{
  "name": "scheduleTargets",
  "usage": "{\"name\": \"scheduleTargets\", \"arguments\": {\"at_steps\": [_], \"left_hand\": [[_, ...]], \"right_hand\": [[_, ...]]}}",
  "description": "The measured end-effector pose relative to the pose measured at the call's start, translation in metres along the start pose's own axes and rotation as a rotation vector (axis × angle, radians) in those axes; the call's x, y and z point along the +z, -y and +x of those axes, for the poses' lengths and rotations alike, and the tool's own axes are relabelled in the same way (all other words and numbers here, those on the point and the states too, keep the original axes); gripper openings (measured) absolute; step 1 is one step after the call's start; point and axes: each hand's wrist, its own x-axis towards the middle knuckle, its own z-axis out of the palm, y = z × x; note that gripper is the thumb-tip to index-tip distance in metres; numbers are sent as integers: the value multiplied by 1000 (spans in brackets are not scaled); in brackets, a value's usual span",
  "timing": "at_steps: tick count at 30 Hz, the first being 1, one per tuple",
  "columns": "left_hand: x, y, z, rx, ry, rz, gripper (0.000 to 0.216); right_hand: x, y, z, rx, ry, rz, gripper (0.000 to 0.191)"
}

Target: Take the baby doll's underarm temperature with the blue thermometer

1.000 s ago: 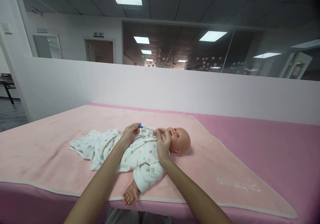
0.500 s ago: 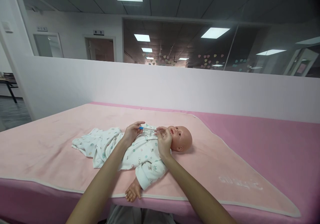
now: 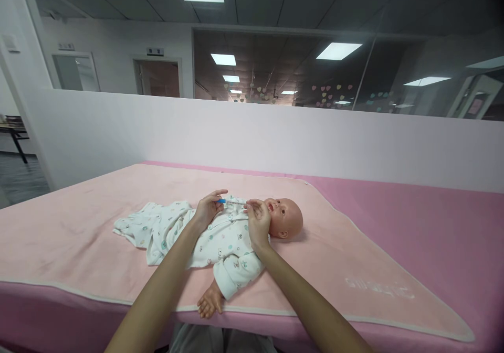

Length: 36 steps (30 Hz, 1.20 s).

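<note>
A baby doll in a white printed outfit lies on its back, head to the right. Above its chest, a thin clear thermometer with a blue end is held level between my hands. My left hand pinches the blue end, its index finger stretched out. At the other end, the fingertips of my right hand close on the clear tip, close beside the doll's chin. That tip is partly hidden by the fingers. The doll's near arm reaches toward the table's front edge.
Beneath the doll spreads a peach pad with a pale border, over a pink padded table. A low white wall runs along the back, with glass above it. Far left stands a dark-legged desk.
The thermometer's blue end has tilted very slightly, with a small shift of my left fingers. My right hand and the doll stay in place.
</note>
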Motion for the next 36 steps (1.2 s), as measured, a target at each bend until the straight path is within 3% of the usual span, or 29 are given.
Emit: {"name": "scheduleTargets", "arguments": {"at_steps": [16,36], "left_hand": [[7,-5,-7,-10,-57,79,21],[1,-2,-3,11,18,30,25]], "right_hand": [[1,-3,2,39,-29,9,23],[0,-3,2,51,-20,-1,25]]}}
